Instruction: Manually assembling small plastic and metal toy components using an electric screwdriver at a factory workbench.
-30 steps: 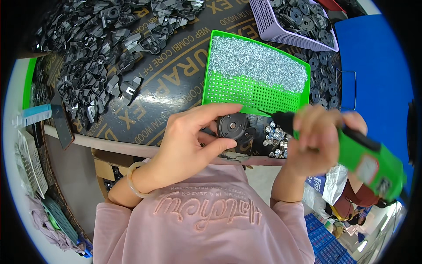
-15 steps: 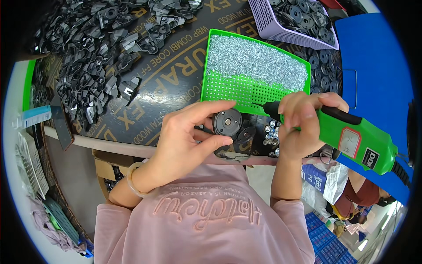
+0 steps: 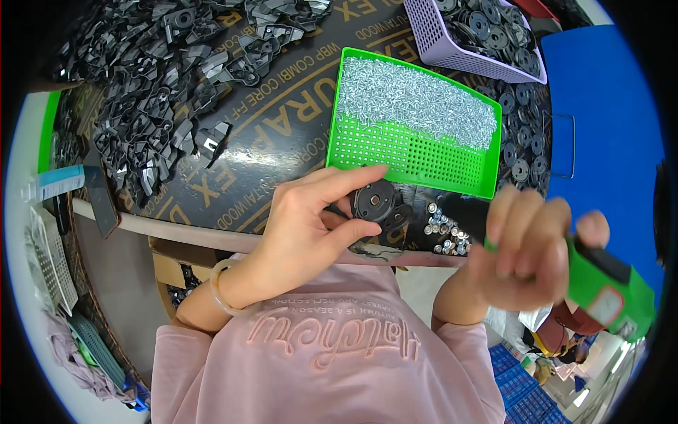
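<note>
left hand (image 3: 300,212): one disc (image 3: 372,203) | right hand (image 3: 526,254): seemingly one green screwdriver (image 3: 611,286), blurred

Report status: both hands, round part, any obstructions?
Left hand holds black round part. Right hand grips green power driver. Part's centre uncovered; green tray close beyond.

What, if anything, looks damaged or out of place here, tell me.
The table's near edge looks damaged: just below the round black part in the left hand, a ragged patch breaks its smooth border, perhaps chipping or peeling. Small metal pieces lie loose outside the green tray, though they may simply be kept there.
</note>
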